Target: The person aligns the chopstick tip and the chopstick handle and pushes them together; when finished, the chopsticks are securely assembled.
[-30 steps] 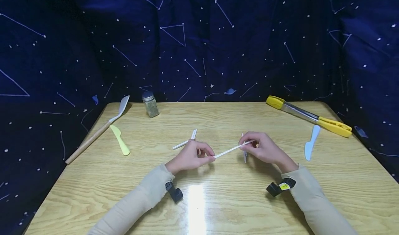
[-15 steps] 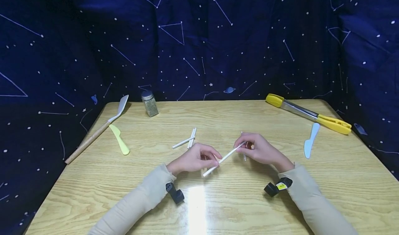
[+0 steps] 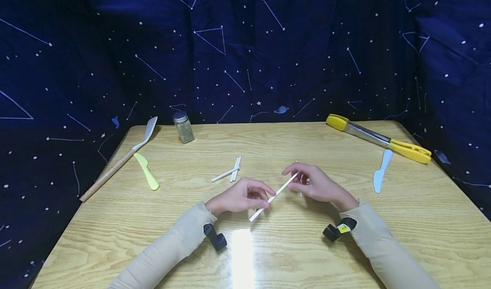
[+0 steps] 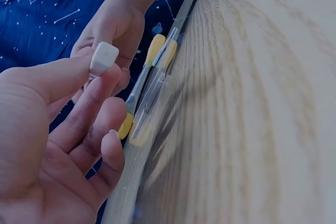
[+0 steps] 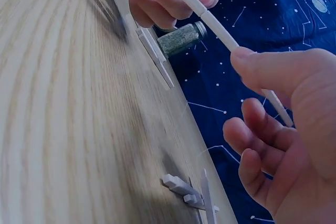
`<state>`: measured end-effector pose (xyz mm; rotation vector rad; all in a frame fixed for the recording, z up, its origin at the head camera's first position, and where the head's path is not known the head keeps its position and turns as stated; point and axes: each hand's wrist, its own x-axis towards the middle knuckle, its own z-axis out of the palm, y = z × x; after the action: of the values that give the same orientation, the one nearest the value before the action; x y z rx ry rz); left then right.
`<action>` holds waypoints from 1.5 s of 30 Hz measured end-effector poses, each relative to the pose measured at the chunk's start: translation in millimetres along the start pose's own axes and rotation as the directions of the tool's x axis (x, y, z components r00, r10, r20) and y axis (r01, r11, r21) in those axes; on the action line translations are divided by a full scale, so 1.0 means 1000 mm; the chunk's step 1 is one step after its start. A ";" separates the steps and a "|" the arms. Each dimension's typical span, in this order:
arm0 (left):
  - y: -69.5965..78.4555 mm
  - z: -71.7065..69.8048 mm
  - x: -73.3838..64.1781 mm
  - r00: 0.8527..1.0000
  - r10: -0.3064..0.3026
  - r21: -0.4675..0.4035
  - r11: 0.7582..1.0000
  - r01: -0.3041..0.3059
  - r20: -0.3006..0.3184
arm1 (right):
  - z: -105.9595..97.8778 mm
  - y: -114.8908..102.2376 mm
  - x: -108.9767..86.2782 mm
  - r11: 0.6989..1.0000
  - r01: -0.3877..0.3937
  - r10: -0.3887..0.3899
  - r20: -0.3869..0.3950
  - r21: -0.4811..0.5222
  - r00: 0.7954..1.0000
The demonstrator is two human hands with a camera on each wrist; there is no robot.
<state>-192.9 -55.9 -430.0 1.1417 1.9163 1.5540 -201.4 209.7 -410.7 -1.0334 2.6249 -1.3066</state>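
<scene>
Both hands hold one slim white square-ended stick (image 3: 283,188) slantwise above the table. My left hand (image 3: 241,194) pinches it between thumb and index finger, with the near end jutting out past the fingertips. That square end (image 4: 105,56) faces the left wrist camera. Toward the far end, my right hand (image 3: 317,184) has its thumb (image 5: 262,66) against the stick; the index finger is hidden there. A seam crosses the stick in the right wrist view. Several more white sticks (image 3: 226,174) lie crossed behind the left hand. Others (image 5: 184,187) lie beneath the right hand, partly covered in the head view.
On the left lie a spatula (image 3: 115,166) and a yellow knife (image 3: 146,170), with a spice jar (image 3: 184,128) at the back. Yellow-handled tongs (image 3: 377,139) and a blue knife (image 3: 382,171) lie on the right. A dark star-patterned cloth (image 3: 245,67) hangs behind the wooden table.
The stick has turned steeper, and its near end now projects past the left fingers toward the front. My right hand has shifted slightly left, its index fingertip now lifted away from the thumb.
</scene>
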 end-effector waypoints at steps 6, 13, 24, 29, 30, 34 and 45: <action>0.000 -0.002 0.000 0.999 0.025 0.013 1.000 -0.025 -0.029 | -0.003 0.002 0.001 0.995 -0.099 0.099 -0.019 0.023 0.995; 0.005 -0.010 -0.001 0.996 0.015 0.045 0.999 -0.012 -0.083 | -0.005 0.008 0.000 0.997 -0.059 0.062 -0.067 0.050 0.996; 0.012 -0.035 -0.008 0.959 -0.013 0.111 0.993 0.046 -0.285 | -0.011 0.010 -0.001 0.992 -0.125 0.128 -0.086 0.034 0.988; 0.011 -0.049 -0.015 0.933 -0.016 0.072 0.996 0.045 -0.360 | -0.016 0.015 -0.003 0.992 -0.129 0.128 -0.105 0.001 0.986; 0.011 -0.051 -0.017 0.926 -0.018 0.062 0.997 0.044 -0.377 | -0.017 0.016 -0.004 0.991 -0.132 0.130 -0.109 -0.003 0.986; 0.008 -0.061 -0.027 0.887 -0.028 0.043 0.998 0.054 -0.461 | -0.020 0.020 -0.008 0.990 -0.137 0.133 -0.125 -0.025 0.983; -0.001 -0.089 -0.060 0.854 -0.085 0.061 0.989 0.135 -0.514 | -0.030 0.023 -0.014 0.977 -0.197 0.186 -0.127 -0.080 0.974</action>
<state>-225.5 -157.0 -415.5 0.6696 2.3647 1.8516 -212.2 247.9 -411.5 -0.7079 2.8131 -1.2518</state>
